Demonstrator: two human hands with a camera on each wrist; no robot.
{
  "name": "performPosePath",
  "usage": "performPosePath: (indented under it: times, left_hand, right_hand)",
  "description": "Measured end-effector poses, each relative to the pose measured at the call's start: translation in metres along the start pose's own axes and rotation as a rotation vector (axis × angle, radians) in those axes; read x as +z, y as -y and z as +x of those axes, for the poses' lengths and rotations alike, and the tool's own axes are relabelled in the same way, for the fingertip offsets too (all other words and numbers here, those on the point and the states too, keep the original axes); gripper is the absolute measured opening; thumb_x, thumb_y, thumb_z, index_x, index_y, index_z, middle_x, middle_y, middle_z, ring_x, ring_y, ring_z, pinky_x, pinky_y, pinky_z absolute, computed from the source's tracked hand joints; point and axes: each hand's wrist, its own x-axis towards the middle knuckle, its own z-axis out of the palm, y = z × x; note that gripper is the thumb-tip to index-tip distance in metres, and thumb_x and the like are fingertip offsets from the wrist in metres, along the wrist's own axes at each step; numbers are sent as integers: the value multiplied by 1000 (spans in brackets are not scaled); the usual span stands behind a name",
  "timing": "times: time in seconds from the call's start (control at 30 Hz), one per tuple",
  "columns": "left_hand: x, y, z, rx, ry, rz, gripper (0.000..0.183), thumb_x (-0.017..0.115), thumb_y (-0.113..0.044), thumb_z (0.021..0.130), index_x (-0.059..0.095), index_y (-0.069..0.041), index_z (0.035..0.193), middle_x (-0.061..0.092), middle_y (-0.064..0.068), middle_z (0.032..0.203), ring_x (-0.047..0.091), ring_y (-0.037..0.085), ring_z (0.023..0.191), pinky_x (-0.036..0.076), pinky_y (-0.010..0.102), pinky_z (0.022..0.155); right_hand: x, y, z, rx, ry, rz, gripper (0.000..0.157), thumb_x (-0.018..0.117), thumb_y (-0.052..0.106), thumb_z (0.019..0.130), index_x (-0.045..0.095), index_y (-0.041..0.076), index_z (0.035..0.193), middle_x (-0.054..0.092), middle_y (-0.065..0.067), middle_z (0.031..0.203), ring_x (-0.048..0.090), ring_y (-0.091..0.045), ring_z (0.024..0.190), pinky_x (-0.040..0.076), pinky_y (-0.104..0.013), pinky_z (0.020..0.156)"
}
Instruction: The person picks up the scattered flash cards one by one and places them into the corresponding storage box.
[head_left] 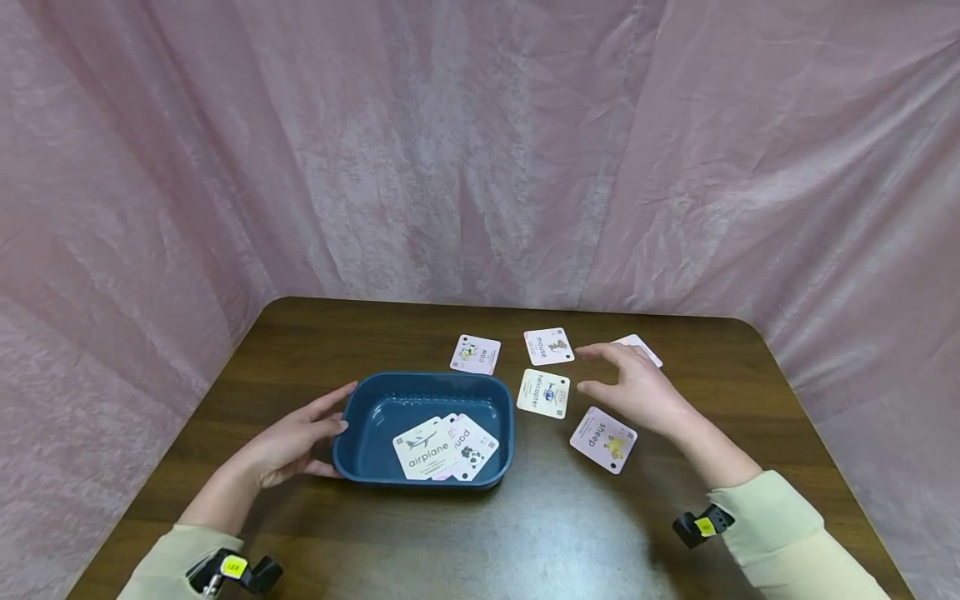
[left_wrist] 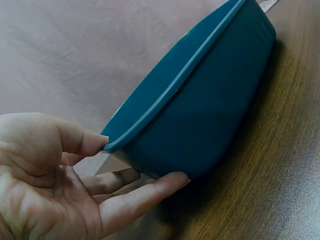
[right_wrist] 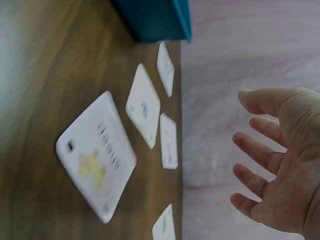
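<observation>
A dark blue rectangular plastic bin [head_left: 427, 379] stands on the table, holding an airplane card [head_left: 425, 450], a panda card [head_left: 474, 442] and part of another card between them. My left hand [head_left: 296, 437] touches the bin's left end, with one fingertip [left_wrist: 102, 142] at the rim and others against the outer wall. My right hand [head_left: 637, 387] hovers empty, fingers spread, right of a mouse card [head_left: 548, 346] and a helicopter card [head_left: 543, 393]. Behind it a white card [head_left: 647, 348] is partly hidden. Closer to me lies a sheep card [head_left: 603, 440].
A cow card [head_left: 476, 355] lies just behind the bin. The brown wooden table [head_left: 570, 533] meets a pink velvety curtain [head_left: 465, 150] at its back and sides. Each sleeve carries a small black camera [head_left: 703, 525].
</observation>
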Motion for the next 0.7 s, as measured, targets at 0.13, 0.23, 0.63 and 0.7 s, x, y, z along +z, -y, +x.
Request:
performPosePath:
  times: [0.13,0.23,0.63,0.7]
  left_hand:
    - [0,0,0,1,3,-5,68,48,-13,108,15,-26,166,8,33,164,53,48,127,57,60,83]
    - [0,-1,0,1,6,-6,67,47,-12,109,14,-25,166,8,33,164,52,49,127,56,61,83]
    - [-1,-1,0,7,16,4,68,49,-14,108,14,-25,166,8,33,164,49,50,130,56,61,83]
    - [-1,-1,0,8,17,5,68,50,-14,108,15,-25,166,8,33,164,49,51,131,56,61,84]
  right_hand:
    - [-2,-13,-9,6,3,-40,50,79,21,89,65,9,135,64,-8,136,50,-35,129,37,-56,107]
    - [-5,-19,-14,12,-2,-49,50,80,21,88,65,9,134,65,-8,135,51,-35,126,36,-55,106]
    - [-12,-35,-25,24,13,-47,53,81,23,88,63,9,136,65,-7,134,51,-34,120,38,-52,99]
    - [-13,-38,-26,19,31,-65,55,82,24,87,63,8,137,66,-8,134,51,-36,121,38,-54,100]
